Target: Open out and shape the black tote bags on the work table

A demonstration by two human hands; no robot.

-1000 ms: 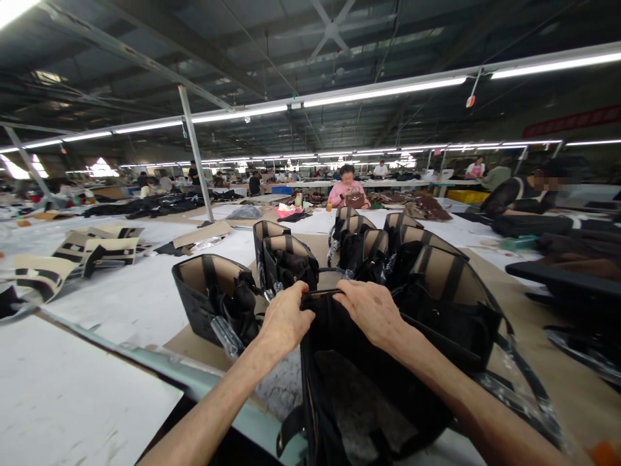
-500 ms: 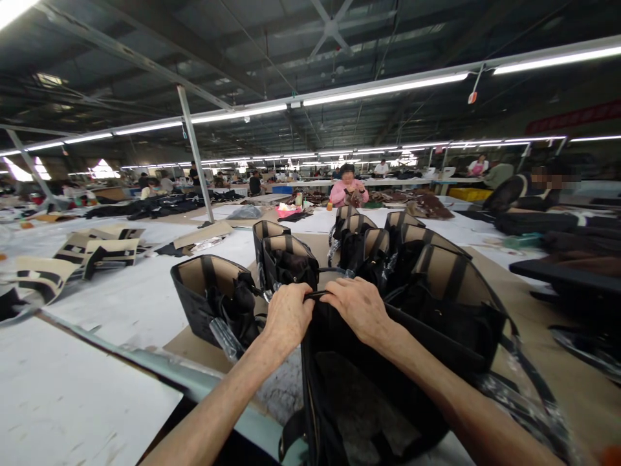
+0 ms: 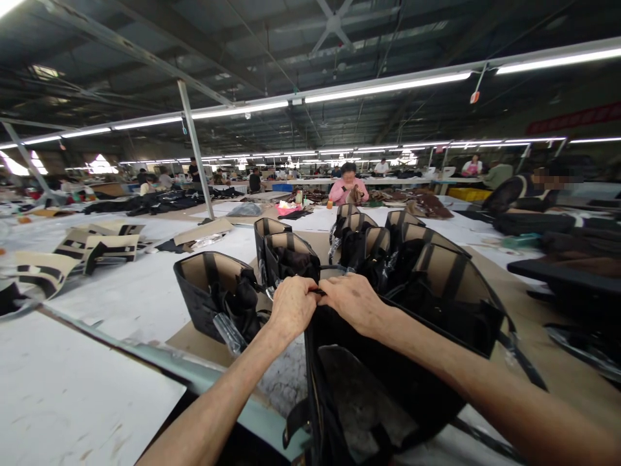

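A large black bag (image 3: 383,382) stands open right in front of me, its dark inside facing up. At its far top edge, my left hand (image 3: 295,304) is closed in a pinch on the black rim. Close beside it, nearly touching, my right hand (image 3: 352,298) pinches the same edge with thumb and fingers. The fingertips partly hide the strip of edge between them. Beyond the right forearm stands another black bag (image 3: 446,291) with a beige lining. To the left of my hands is a further open black bag (image 3: 213,291) with clear plastic wrap hanging from it.
Several more black bags (image 3: 286,249) stand upright on brown board across the white table (image 3: 121,336). Cut beige and black panels (image 3: 111,252) lie at left. A metal post (image 3: 194,155) rises behind. A co-worker in pink (image 3: 348,188) sits opposite; another person (image 3: 524,188) is at right.
My two hands have come closer together along the bag's edge. The edge strip between them now shows less, and the near bag has shifted slightly right.
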